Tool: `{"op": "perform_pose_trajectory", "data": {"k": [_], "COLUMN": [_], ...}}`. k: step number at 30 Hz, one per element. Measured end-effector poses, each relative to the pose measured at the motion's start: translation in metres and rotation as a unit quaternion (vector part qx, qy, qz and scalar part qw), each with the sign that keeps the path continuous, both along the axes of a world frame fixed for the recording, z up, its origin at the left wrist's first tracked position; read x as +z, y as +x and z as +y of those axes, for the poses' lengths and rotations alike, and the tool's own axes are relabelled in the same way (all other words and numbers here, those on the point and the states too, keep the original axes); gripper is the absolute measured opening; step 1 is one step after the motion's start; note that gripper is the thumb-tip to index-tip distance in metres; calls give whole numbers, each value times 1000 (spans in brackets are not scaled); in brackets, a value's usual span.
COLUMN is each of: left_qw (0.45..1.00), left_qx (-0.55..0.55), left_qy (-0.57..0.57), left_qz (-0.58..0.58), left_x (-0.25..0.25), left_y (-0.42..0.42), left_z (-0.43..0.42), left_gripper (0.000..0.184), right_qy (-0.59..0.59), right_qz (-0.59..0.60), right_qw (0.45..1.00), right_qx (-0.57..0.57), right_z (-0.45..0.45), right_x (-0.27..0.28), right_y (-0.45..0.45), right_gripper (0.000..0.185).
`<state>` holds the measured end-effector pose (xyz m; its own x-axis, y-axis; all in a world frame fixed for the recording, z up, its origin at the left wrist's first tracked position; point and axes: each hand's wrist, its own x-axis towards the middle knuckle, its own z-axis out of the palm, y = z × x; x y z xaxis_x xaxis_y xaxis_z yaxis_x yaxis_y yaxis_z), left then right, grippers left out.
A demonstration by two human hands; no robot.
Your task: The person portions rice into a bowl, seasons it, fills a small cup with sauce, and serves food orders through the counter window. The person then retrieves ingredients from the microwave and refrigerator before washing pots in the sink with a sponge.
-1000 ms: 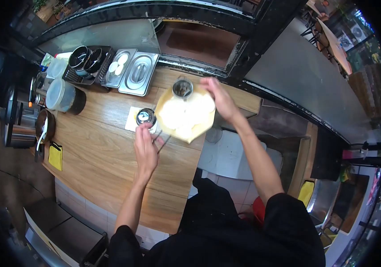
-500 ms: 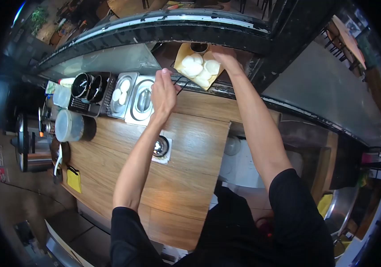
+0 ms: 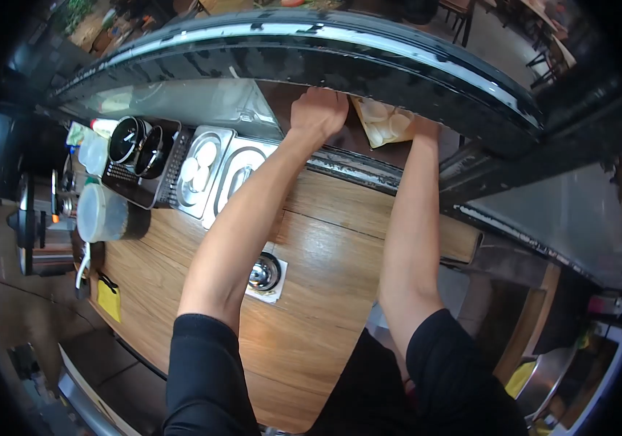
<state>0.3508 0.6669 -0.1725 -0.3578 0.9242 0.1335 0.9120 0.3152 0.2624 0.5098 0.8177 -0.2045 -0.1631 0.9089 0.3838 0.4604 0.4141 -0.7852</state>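
Note:
Beyond the window sill, a yellow square tray (image 3: pixel 378 144) bears several pale, rounded pieces of food (image 3: pixel 387 122); its far side is hidden behind the dark window frame. My right hand (image 3: pixel 426 129) is at the tray's right edge and appears to grip it, though the frame covers most of its fingers. To the left of the tray and apart from it, my left hand (image 3: pixel 318 112) reaches over the sill with its fingers curled. Whatever those fingers hold, if anything, does not show.
The dark window frame (image 3: pixel 289 69) crosses just above both hands. On the wooden counter (image 3: pixel 325 291) stand metal pans (image 3: pixel 216 211), one with white egg-shaped pieces, a black basket (image 3: pixel 162 192) with dark bowls, a lidded plastic tub (image 3: pixel 100 214) and a round metal object (image 3: pixel 263 272).
The tray has moved outward past the sill with my right hand. My left hand has also reached farther out; thin black strips seen beside it are now out of sight. The view has shifted.

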Motion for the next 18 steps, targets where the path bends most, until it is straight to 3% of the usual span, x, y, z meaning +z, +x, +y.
{"op": "perform_pose_trajectory", "data": {"k": [4,7,10,13,15,17,18], "left_qw": [994,991,990,989,987,978,985], "left_qx": [48,53,45,24,-10,-43,-66], "left_qy": [54,-5,26,71,138,202,158], "left_qz": [-79,-125,-131,-127,-87,-41,-30], "left_x": [-26,-32,-30,-48,-86,-84,-72], "left_y": [-8,-14,-15,-21,-34,-39,-33], "left_z": [29,44,45,58,79,85,78], "left_gripper": [43,48,49,51,49,48,44], "right_qy": [-62,-96,-137,-247,-319,-343,-369], "right_qz": [37,48,77,225,239,245,247], "right_qw": [997,994,987,940,909,898,885], "right_qx": [26,37,14,-70,-120,-125,-140], "right_z": [3,3,-5,-43,-50,-67,-78], "right_x": [-22,-40,-47,-6,4,29,37], "right_y": [5,10,11,2,-2,-7,-7], "right_gripper": [51,53,55,74,86,84,83]}}
